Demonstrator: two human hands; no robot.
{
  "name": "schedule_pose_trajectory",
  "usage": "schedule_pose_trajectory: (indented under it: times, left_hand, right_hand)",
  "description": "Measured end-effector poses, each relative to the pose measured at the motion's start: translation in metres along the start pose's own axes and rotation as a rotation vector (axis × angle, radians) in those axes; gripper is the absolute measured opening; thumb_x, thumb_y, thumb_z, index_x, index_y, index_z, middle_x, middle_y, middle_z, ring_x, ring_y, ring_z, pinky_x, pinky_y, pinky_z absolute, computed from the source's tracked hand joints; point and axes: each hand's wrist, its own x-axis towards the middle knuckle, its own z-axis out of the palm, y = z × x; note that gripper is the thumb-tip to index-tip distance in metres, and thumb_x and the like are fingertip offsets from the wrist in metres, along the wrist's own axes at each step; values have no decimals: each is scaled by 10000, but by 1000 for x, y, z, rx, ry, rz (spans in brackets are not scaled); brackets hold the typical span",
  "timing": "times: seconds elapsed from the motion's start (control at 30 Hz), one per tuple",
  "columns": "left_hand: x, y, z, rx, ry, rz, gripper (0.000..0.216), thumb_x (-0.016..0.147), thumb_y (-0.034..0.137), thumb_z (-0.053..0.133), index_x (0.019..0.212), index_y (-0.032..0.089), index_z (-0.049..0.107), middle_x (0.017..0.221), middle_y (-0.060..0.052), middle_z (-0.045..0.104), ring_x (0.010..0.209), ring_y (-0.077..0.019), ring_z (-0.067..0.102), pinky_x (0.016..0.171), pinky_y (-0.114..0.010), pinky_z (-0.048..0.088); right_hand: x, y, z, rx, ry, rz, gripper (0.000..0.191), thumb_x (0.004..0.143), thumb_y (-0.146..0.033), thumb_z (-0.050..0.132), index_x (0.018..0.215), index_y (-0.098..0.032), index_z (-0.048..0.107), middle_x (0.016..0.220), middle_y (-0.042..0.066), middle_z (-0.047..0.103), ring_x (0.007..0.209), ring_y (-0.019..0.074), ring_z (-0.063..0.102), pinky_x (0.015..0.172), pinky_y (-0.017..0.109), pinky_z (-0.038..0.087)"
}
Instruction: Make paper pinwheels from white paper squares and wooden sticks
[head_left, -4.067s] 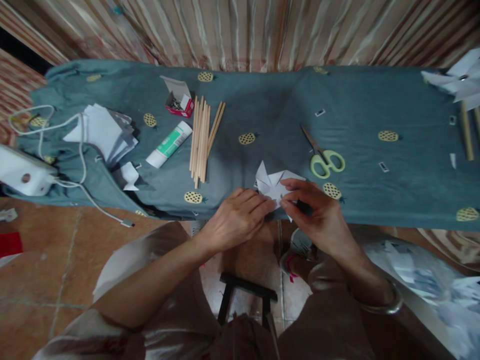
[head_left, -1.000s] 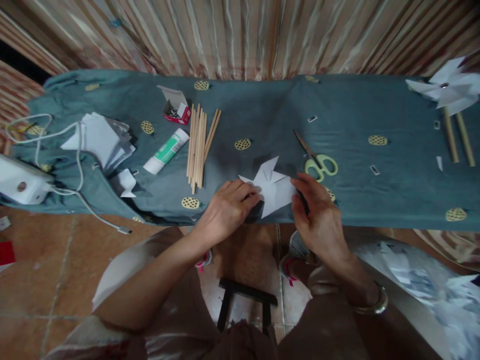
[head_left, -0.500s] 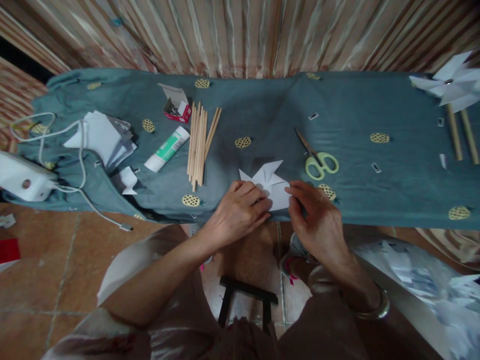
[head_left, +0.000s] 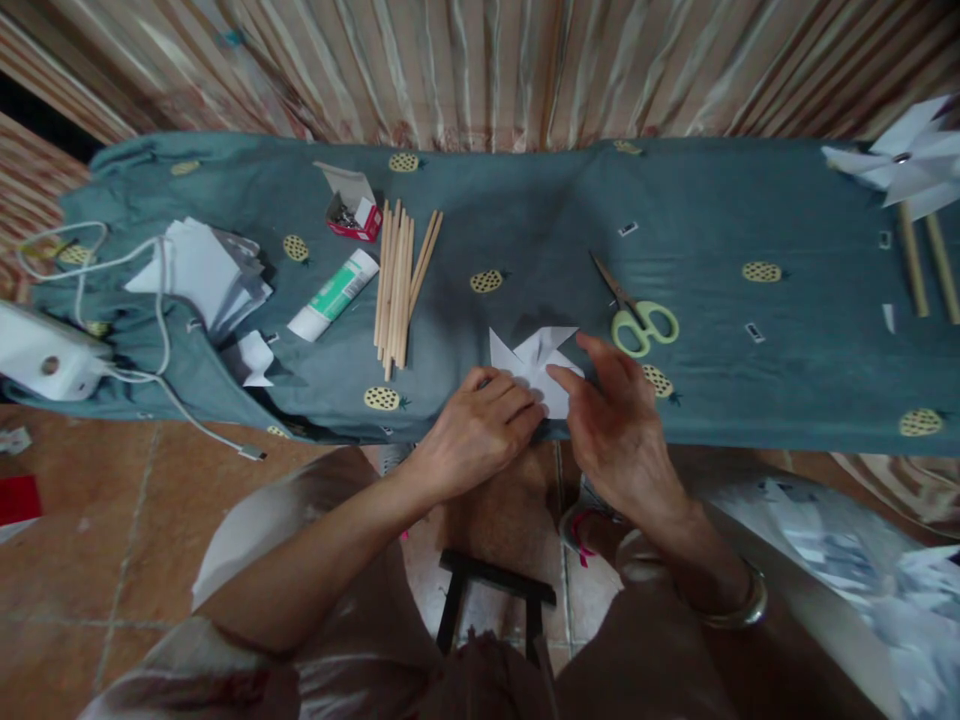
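Note:
A white folded paper pinwheel (head_left: 534, 355) lies near the front edge of a table covered with a teal cloth (head_left: 525, 230). My left hand (head_left: 480, 425) rests on the paper's lower left part, fingers curled and pressing it down. My right hand (head_left: 611, 420) sits at the paper's right side, fingers pinched on a flap. Green-handled scissors (head_left: 637, 318) lie just right of the paper.
A bundle of wooden sticks (head_left: 397, 285), a green-and-white glue tube (head_left: 334, 295) and a small red box of pins (head_left: 352, 212) lie to the left. A stack of white paper (head_left: 202, 270) and a white device with cable (head_left: 37, 350) sit far left. A finished pinwheel (head_left: 900, 165) lies at the far right.
The paper has turned and shifted slightly on the cloth. My right hand has moved up over its right side, and my left hand stays pressed on its lower left.

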Motion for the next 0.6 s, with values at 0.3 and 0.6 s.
schedule_pose_trajectory:
  times: [0.3,0.6]
  left_hand:
    - [-1,0,-3,0,-22,-6,169,942,156,482,970,138,648,954,-50,697,848,-162,589,826,-329,414]
    - [1,0,-1,2,-21,-3,163,939,159,488,972,131,645,941,-56,690,871,-179,587,810,-334,412]
  right_hand:
    - [1,-1,11,30,-21,-11,356,916,-92,383,1192,-244,549,1462,103,417,1400,297,318,1069,577,345]
    - [3,1,12,211,-24,65,383,894,-96,375,1161,-247,605,1430,81,482,1411,274,326,1101,565,338]
